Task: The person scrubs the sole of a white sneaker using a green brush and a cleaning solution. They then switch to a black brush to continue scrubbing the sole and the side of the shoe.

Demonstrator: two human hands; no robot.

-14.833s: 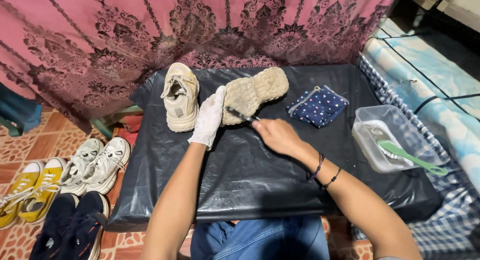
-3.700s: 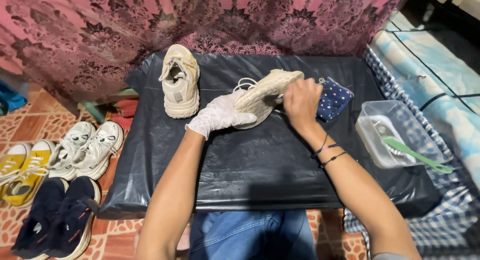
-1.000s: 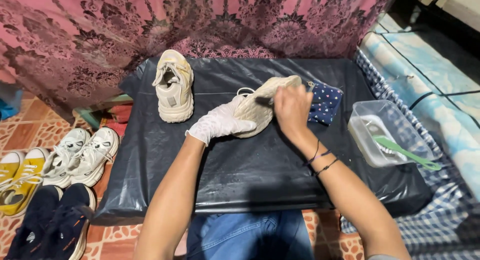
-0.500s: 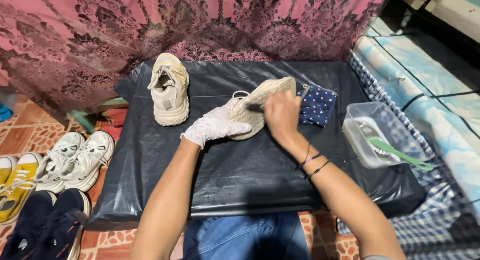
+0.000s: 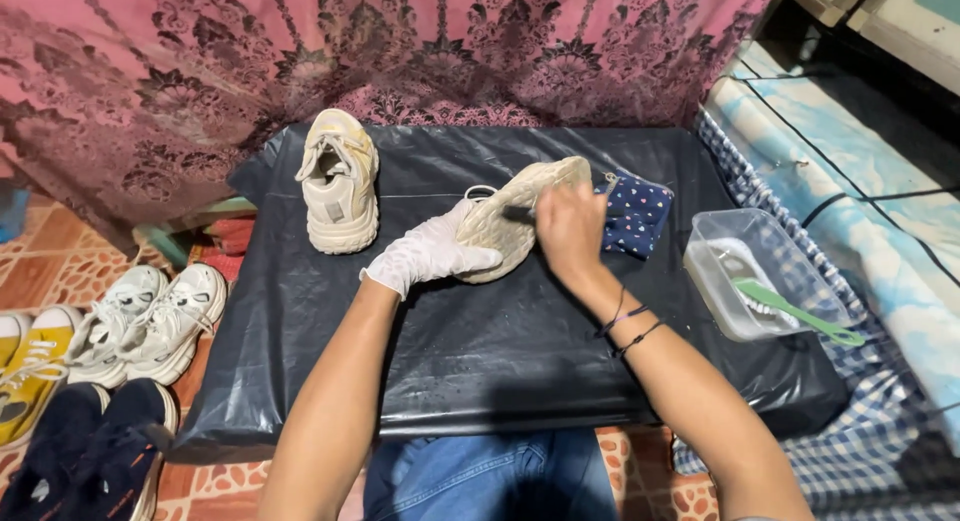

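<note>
My left hand point(image 5: 425, 253), in a white glove, holds a cream sneaker point(image 5: 515, 217) turned on its side with the sole facing me, just above the black plastic sheet point(image 5: 480, 341). Bare, my right hand point(image 5: 568, 231) is closed on a small dark tool point(image 5: 518, 213) whose tip rests against the sole. The matching cream sneaker point(image 5: 340, 181) stands upright on the sheet to the left. A dark blue dotted cloth point(image 5: 635, 216) lies just right of my right hand.
A clear plastic tub point(image 5: 755, 273) with a green-handled brush point(image 5: 800, 313) sits at the right. White sneakers point(image 5: 150, 316), yellow sneakers point(image 5: 25, 366) and dark blue sneakers point(image 5: 85, 456) line the tiled floor at left. A pink patterned curtain point(image 5: 400, 41) hangs behind.
My right hand has shifted slightly along the sole with the tool. The left hand keeps its hold on the sneaker; the view has drifted a little.
</note>
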